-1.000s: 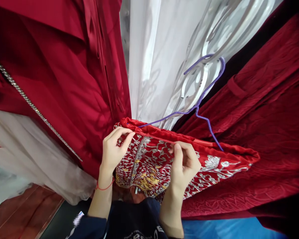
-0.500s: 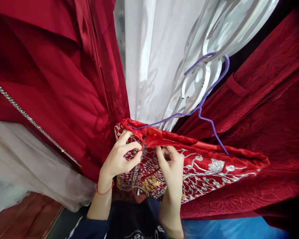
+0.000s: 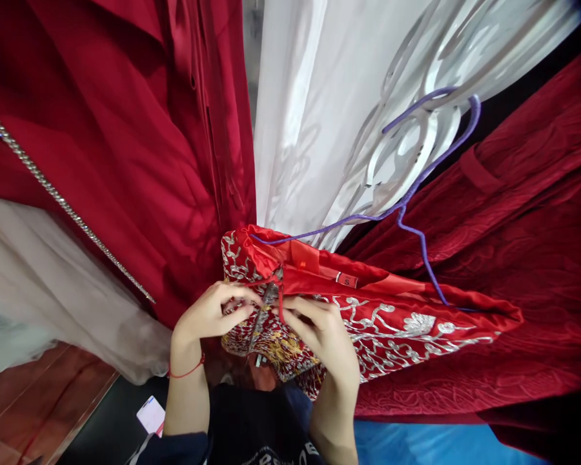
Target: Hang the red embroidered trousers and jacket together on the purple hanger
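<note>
Garment (image 3: 392, 323), red with silver embroidery, hangs on a purple hanger (image 3: 416, 194) between red gowns (image 3: 126, 161), likely soft, slippery and snag-prone, best held at its waistband, where left hand (image 3: 208, 315) and right hand (image 3: 324, 336) pinch a thin red tie (image 3: 278, 294).

Bright, sharp centre; dark, warped edges

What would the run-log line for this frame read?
left hand: pinching thin red tie | right hand: on red silver-embroidered garment | purple wire hanger: inside garment
</note>
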The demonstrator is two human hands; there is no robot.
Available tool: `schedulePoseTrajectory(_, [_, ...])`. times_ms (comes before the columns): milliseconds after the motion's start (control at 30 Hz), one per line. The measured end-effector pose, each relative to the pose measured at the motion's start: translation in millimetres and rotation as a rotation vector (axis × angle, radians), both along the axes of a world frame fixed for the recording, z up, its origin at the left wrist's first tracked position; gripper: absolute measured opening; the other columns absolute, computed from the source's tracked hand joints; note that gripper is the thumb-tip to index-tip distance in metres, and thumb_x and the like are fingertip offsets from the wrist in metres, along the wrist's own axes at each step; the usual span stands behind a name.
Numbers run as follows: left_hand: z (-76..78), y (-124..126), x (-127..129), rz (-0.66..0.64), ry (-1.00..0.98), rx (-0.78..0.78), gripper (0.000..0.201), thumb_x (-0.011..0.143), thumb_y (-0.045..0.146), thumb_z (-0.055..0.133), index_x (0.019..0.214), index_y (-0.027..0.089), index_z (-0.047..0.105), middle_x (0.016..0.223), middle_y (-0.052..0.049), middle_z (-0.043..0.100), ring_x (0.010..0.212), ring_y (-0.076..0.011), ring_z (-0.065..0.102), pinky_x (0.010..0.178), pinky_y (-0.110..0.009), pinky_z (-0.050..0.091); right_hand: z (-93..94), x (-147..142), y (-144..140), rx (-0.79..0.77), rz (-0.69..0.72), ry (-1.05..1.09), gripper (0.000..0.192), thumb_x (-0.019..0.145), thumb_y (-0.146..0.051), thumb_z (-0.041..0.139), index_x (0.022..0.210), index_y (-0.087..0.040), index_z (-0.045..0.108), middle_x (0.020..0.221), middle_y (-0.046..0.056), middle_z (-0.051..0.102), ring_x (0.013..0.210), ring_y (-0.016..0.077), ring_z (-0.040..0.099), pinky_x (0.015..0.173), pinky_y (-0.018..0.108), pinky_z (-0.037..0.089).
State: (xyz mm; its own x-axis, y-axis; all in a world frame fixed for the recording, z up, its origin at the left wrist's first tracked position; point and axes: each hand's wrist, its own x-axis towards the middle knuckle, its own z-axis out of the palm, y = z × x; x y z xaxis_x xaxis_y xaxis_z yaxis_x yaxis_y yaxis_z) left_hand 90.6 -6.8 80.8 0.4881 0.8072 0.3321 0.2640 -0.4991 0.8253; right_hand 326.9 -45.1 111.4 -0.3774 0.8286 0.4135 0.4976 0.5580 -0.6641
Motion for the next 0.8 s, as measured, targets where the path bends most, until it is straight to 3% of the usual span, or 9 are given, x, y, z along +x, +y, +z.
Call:
schedulePoseTrajectory(67, [-2.5, 2.2, 12.5, 0.286, -0.097, 0.011, 0.019, 0.090, 0.028, 0.063, 0.095, 0.018, 0.078, 0.081, -0.004, 0.074, 0.065, -0.0134, 0.060, 0.061, -0.024, 0.046, 0.0, 3.6, -2.0, -0.023, 0.067, -0.012, 0.019, 0.099, -0.030, 0.057, 0.102, -0.025, 0.075, 0.078, -0.001, 0.072, 0.064, 0.0124, 0.065, 0.064, 0.022, 0.047])
schedulePoseTrajectory(167, [-6.5, 6.7, 40.5, 0.772, -0.495, 0.132, 0.018, 0.087, 0.034, 0.068, 0.087, 0.018, 0.076, 0.078, -0.003, 0.072, 0.067, -0.0126, 0.060, 0.063, -0.023, 0.047, -0.2, 5.7, -5.4, -0.071, 0.157, -0.025, 0.022, 0.100, -0.031, 0.055, 0.104, -0.028, 0.076, 0.082, 0.000, 0.075, 0.070, 0.0141, 0.068, 0.065, 0.024, 0.050])
schedulePoseTrajectory(233, [-7.4, 8.4, 55.8, 0.913, -0.763, 0.214, 0.025, 0.088, 0.043, 0.067, 0.081, 0.020, 0.075, 0.068, 0.001, 0.064, 0.056, -0.0085, 0.051, 0.055, -0.021, 0.042, -0.4, 5.3, -7.8, -0.089, 0.179, 0.019, 0.023, 0.100, -0.030, 0.055, 0.106, -0.028, 0.077, 0.087, 0.002, 0.076, 0.074, 0.0150, 0.071, 0.068, 0.025, 0.053])
schedulePoseTrajectory(267, [-7.2, 8.5, 60.3, 0.867, -0.849, 0.236, 0.035, 0.089, 0.051, 0.064, 0.073, 0.021, 0.072, 0.060, 0.003, 0.058, 0.050, -0.0071, 0.044, 0.051, -0.021, 0.039, -0.5, 5.1, -9.2, -0.088, 0.180, 0.052, 0.023, 0.100, -0.030, 0.055, 0.107, -0.028, 0.077, 0.089, 0.002, 0.077, 0.075, 0.0152, 0.071, 0.070, 0.025, 0.054])
schedulePoseTrajectory(333, [-5.8, 6.4, 62.3, 0.614, -0.888, 0.229, 0.055, 0.083, 0.068, 0.063, 0.055, 0.020, 0.063, 0.048, 0.004, 0.044, 0.043, -0.0067, 0.035, 0.045, -0.022, 0.034, -0.2, 5.0, -12.3, -0.053, 0.161, 0.132, 0.022, 0.098, -0.027, 0.058, 0.110, -0.028, 0.077, 0.091, 0.002, 0.077, 0.073, 0.0145, 0.070, 0.070, 0.026, 0.054])
schedulePoseTrajectory(400, [-2.9, 1.3, 57.1, 0.306, -0.719, 0.178, 0.060, 0.071, 0.072, 0.071, 0.045, 0.020, 0.057, 0.044, 0.003, 0.042, 0.042, -0.0084, 0.038, 0.045, -0.024, 0.037, 0.7, 4.9, -15.6, 0.023, 0.100, 0.207, 0.023, 0.096, -0.023, 0.062, 0.113, -0.029, 0.076, 0.089, 0.001, 0.076, 0.069, 0.0139, 0.067, 0.067, 0.026, 0.053])
schedulePoseTrajectory(467, [1.6, -5.8, 49.4, 0.130, -0.481, 0.110, 0.048, 0.065, 0.062, 0.083, 0.050, 0.020, 0.065, 0.052, 0.000, 0.053, 0.050, -0.0114, 0.048, 0.049, -0.026, 0.041, 1.6, 3.7, -18.1, 0.113, -0.004, 0.268, 0.026, 0.094, -0.019, 0.063, 0.115, -0.030, 0.076, 0.082, 0.000, 0.074, 0.063, 0.0128, 0.062, 0.060, 0.025, 0.050])
schedulePoseTrajectory(633, [15.7, -19.2, 38.5, 0.069, -0.211, 0.057, 0.027, 0.073, 0.043, 0.084, 0.079, 0.018, 0.074, 0.079, -0.003, 0.064, 0.067, -0.0141, 0.058, 0.058, -0.024, 0.046, 1.0, -4.4, -18.0, 0.193, -0.075, 0.273, 0.031, 0.094, -0.016, 0.062, 0.119, -0.031, 0.074, 0.078, -0.001, 0.061, 0.063, 0.0111, 0.057, 0.058, 0.024, 0.047])
schedulePoseTrajectory(800, [17.9, -18.1, 33.7, 0.048, -0.042, 0.137, 0.029, 0.073, 0.036, 0.084, 0.070, 0.017, 0.062, 0.072, 0.002, 0.057, 0.066, -0.0124, 0.052, 0.062, -0.023, 0.043, -1.0, -7.5, -16.7, 0.185, -0.003, 0.085, 0.028, 0.099, -0.021, 0.056, 0.119, -0.031, 0.073, 0.089, 0.002, 0.057, 0.072, 0.0110, 0.059, 0.063, 0.024, 0.049])
